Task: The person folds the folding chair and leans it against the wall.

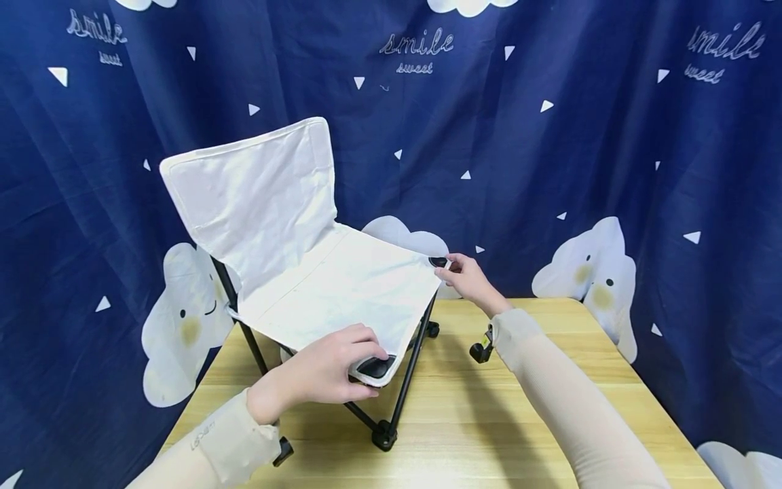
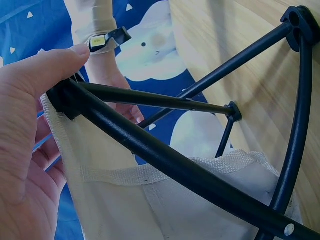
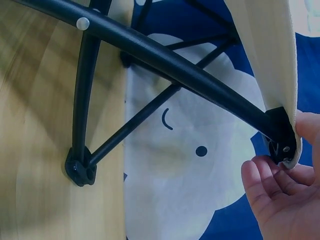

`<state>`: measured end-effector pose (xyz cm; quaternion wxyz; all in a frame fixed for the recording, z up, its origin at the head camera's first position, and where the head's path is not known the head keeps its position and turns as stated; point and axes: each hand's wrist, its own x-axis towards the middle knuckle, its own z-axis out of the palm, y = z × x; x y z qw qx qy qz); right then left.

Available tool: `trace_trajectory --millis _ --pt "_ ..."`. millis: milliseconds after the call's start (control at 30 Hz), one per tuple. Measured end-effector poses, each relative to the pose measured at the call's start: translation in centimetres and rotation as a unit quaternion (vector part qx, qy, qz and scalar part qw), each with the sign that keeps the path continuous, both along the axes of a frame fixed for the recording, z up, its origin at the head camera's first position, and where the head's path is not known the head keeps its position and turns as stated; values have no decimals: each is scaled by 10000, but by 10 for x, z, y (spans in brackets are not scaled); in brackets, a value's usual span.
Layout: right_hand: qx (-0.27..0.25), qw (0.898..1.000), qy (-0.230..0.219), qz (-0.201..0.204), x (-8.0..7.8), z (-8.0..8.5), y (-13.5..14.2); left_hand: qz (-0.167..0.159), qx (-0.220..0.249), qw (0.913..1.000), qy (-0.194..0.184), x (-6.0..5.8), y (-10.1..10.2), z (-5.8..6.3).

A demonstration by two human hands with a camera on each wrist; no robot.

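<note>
A white fabric folding chair (image 1: 342, 285) with a black tube frame stands unfolded on the wooden table, its backrest (image 1: 256, 183) at the far left. My left hand (image 1: 332, 367) grips the near front corner of the seat, fingers over the black corner patch (image 1: 375, 367). Seen from below in the left wrist view, the thumb lies by the black plastic corner joint (image 2: 65, 97). My right hand (image 1: 469, 278) pinches the other front corner. In the right wrist view its fingertips are right at that corner's black joint (image 3: 281, 137) and fabric edge.
The wooden table (image 1: 519, 407) reaches under the chair and to the right. Crossed black legs (image 1: 406, 370) end in black plastic feet (image 1: 384, 435) near the table's middle. A dark blue curtain (image 1: 489, 170) with white clouds hangs behind and at both sides.
</note>
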<state>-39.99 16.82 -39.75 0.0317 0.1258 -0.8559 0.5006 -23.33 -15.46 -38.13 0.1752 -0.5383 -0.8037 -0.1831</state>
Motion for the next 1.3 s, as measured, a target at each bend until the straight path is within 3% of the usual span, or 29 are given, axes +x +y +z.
trace_trajectory --millis 367,800,1300 --pt "47 9995 302 -106 2 2 -2 -84 123 9997 170 0 1 0" --pt "-42 9994 257 -248 -3 -4 -1 -44 53 9998 175 -2 -1 1" --pt "-133 9989 390 -226 2 1 -1 -159 141 9993 300 -7 0 6"
